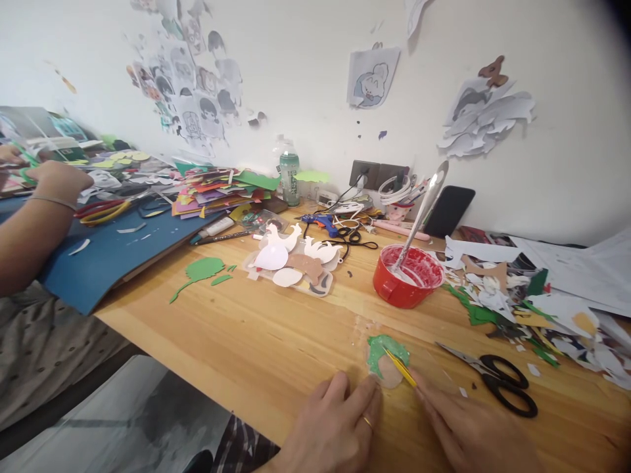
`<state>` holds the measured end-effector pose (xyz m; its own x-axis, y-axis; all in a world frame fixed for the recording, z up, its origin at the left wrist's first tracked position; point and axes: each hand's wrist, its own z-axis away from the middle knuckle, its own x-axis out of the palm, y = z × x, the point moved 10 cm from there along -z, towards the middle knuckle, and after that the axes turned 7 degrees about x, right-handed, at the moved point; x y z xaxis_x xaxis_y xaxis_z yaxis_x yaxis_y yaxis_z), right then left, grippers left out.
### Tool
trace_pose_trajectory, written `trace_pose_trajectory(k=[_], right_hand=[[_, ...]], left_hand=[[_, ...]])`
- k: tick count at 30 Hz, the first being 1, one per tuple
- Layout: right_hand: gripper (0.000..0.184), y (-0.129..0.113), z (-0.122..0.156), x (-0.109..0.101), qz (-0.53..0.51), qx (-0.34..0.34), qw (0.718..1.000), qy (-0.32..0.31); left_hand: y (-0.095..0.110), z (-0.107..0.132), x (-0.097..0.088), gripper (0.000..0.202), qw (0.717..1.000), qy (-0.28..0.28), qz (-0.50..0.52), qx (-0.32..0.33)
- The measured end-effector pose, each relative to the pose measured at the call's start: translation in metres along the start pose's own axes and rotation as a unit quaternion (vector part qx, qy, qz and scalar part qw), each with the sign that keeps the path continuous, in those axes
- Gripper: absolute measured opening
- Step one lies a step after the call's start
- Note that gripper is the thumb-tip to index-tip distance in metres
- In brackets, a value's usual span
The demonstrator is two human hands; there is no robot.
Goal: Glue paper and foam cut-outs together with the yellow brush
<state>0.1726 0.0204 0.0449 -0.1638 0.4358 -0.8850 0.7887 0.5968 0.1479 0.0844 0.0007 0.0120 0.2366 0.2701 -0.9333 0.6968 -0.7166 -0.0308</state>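
Observation:
My left hand [335, 420] rests on the wooden table [236, 341], fingers pressed together and touching the edge of a small paper cutout [387, 358] with a green top and a tan lower part. My right hand [468, 430] is closed in a pinch on a thin yellow stick [400, 368], whose tip lies on the cutout. Black-handled scissors [497, 378] lie just right of my right hand. A red bowl [407, 276] with white paste and a metal spoon [424, 203] stands behind the cutout.
Another person's arm [34, 217] and hands work at the left over a blue sheet [113, 253]. White and brown cutouts [296, 259], a green paper shape [202, 269], stacked coloured paper [217, 190], a blue glue gun [320, 222], a bottle [289, 174] and paper scraps [522, 302] crowd the table.

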Motion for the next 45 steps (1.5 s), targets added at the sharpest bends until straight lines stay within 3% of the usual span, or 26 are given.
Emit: trace_pose_trajectory(k=[7, 18, 24, 30, 45], right_hand=[[0.041, -0.001, 0.000, -0.004, 0.018, 0.002, 1.000, 0.021], [0.043, -0.001, 0.004, -0.009, 0.082, 0.006, 0.996, 0.036], [0.047, -0.008, 0.010, -0.005, 0.101, -0.002, 0.994, 0.032], [0.047, -0.013, 0.014, -0.008, 0.087, -0.019, 0.995, 0.035], [0.042, -0.001, 0.018, -0.007, 0.061, 0.034, 0.997, 0.040]], left_hand=[[0.002, 0.002, 0.005, 0.032, 0.999, -0.031, 0.006, 0.007], [0.002, 0.000, 0.002, 0.031, 1.000, -0.003, -0.004, 0.010], [0.001, 0.000, 0.005, 0.033, 0.999, -0.030, 0.017, 0.004], [0.000, -0.002, 0.002, 0.032, 0.999, -0.037, 0.027, 0.001], [0.002, -0.002, -0.001, 0.031, 1.000, -0.008, 0.019, 0.010]])
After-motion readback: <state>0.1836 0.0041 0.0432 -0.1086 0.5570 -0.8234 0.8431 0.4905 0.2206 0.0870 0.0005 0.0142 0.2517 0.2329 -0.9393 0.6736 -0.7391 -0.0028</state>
